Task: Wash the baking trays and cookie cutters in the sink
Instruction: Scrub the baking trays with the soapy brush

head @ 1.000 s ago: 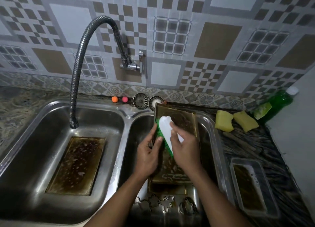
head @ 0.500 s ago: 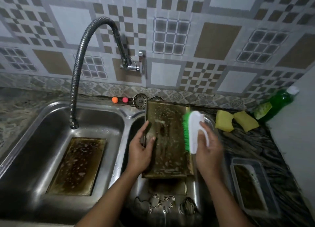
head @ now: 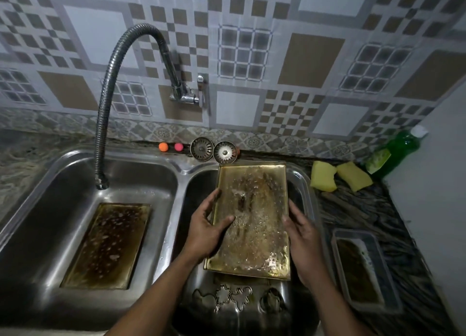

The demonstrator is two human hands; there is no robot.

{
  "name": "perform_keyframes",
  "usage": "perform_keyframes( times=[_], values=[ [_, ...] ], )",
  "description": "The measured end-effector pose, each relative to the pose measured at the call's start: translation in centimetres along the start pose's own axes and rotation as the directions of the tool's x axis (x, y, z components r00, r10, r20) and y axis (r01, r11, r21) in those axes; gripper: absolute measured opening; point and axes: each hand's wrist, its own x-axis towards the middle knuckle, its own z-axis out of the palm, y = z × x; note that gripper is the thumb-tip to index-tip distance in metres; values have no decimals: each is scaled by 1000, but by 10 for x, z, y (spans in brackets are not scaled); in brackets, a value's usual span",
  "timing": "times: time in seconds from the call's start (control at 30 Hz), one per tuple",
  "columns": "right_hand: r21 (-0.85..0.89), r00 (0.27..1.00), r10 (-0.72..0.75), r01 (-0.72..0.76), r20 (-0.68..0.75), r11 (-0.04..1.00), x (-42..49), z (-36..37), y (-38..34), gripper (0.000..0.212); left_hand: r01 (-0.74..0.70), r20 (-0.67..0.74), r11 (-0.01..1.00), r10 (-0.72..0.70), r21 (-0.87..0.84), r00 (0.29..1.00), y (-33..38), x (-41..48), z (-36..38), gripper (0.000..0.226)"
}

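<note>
Two hands steady one soapy tray point(head: 252, 224) over the right basin of the sink point(head: 63, 184).
We see a second tray point(head: 106, 245) flat on the left basin's floor, while the soapy tray tilts with its far edge near the back rim. Our left hand point(head: 204, 232) clamps its left edge, thumb across the face. Our right hand point(head: 303, 242) holds the right edge, fingers close together along it. Cookie cutters point(head: 234, 295) lie at the right basin's near edge. We judge rinsing comes next: grip firmly against slippery suds and tip it so water drains.

The left hand point(head: 206, 231) and right hand point(head: 302, 237) are bare; both forearms point(head: 156, 293) run uncovered to the lower edge of view.
</note>
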Motion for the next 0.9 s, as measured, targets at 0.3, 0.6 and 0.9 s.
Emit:
perform_keyframes(
  times=[0.3, 0.6, 0.9],
  values=[
    [-222, 989, -124, 138, 77, 965, -3, 26, -3, 54, 23, 278, 975, 40, -219, 960, 31, -9, 44, 63],
    [-329, 975, -216, 218, 44, 919, -6, 49, -14, 36, 37, -76, 970, -57, -240, 996, 22, -1, 25, 69],
    [-356, 945, -251, 165, -209, 920, 47, 47, -44, 30, 74, 97, 958, -49, -276, 994, 24, -5, 25, 52]
  ],
)
